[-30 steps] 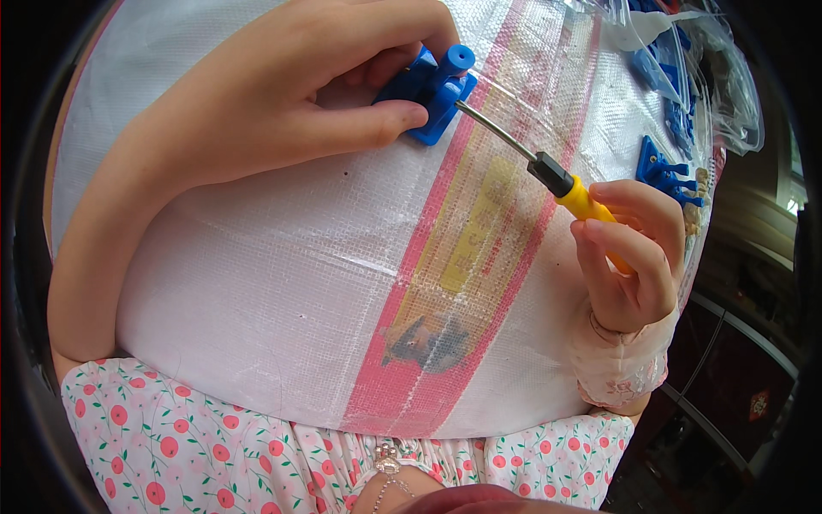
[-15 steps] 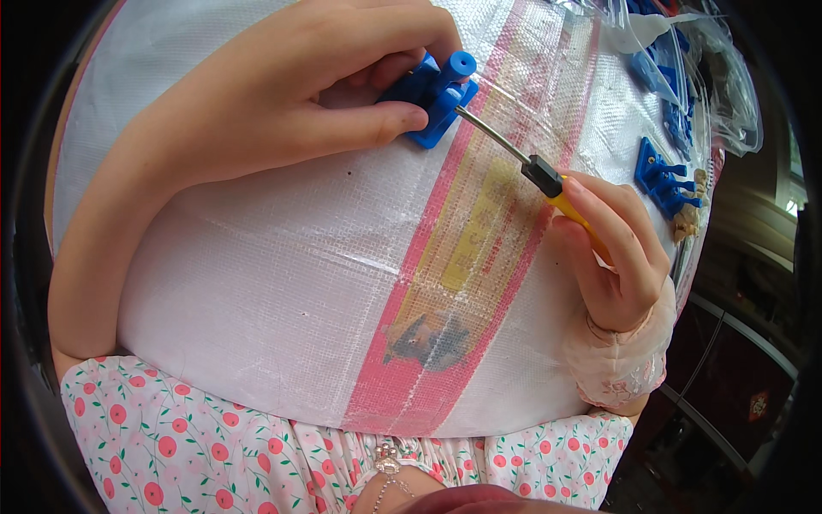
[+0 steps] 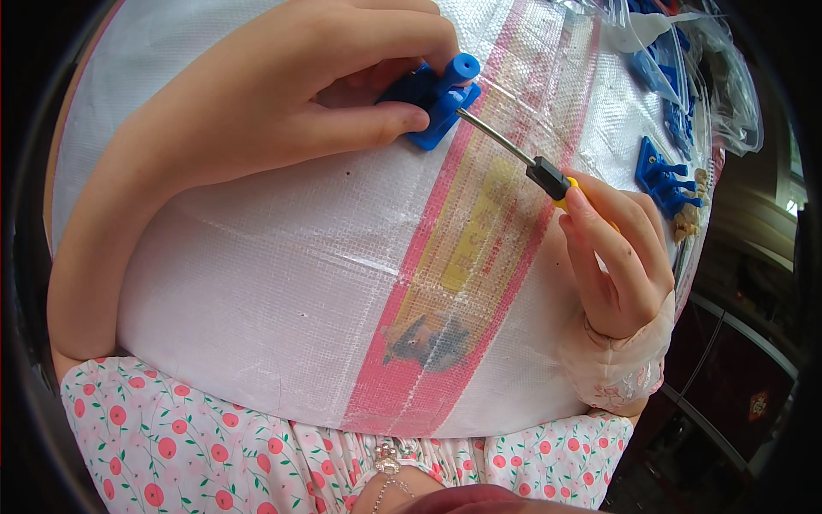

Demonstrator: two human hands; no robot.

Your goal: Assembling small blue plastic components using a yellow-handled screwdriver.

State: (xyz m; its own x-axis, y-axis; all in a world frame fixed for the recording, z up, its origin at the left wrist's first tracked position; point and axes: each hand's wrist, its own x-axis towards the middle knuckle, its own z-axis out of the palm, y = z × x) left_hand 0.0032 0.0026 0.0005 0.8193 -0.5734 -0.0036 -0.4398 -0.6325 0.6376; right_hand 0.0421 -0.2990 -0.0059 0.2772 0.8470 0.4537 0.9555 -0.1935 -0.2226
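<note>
At twelve o'clock our left hand (image 3: 282,94) pinches the small blue plastic bracket (image 3: 437,98) on the white woven sack (image 3: 257,283); our right hand (image 3: 621,257) grips the yellow-handled screwdriver (image 3: 539,171). We should keep its tip square and the bracket pressed steady.

Bare forearms, floral garment, one lacy cuff

The left hand (image 3: 282,111) and its forearm are bare, with no sleeve, ring or watch in view; the right hand (image 3: 621,265) ends at the wrist in a pale pink cuff (image 3: 616,373) of lacy, patterned fabric, gathered and slightly puckered; along the lower edge runs a white garment (image 3: 214,437) printed with small red flowers and green leaves; at its middle sits a small cluster of pearl-like beads (image 3: 387,460); fingernails on both hands are short and unpainted.
</note>
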